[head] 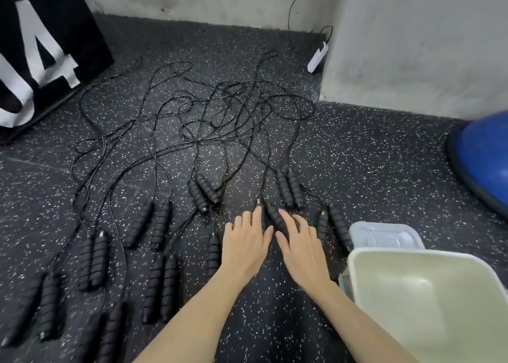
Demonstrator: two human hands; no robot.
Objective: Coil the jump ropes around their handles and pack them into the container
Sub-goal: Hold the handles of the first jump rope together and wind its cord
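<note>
Ropes (220,109): all uncoiled, tangled. Bin (428,302): apparently empty. Left hand (247,241), right hand (301,248): flat, fingers spread, on handles (275,215).

Foam-grip jump rope handles (160,225): about 18, mostly paired, 7 to 2 o'clock; the 7 o'clock edge is uncertain. Cords (220,109): tangled, uncountable. Container (428,302): 1, at 4 o'clock. Lid (384,235): 1. Blue ball (483,164): 1, at 3 o'clock. Hands: 2, namely left hand (246,241) and right hand (301,248).
</note>
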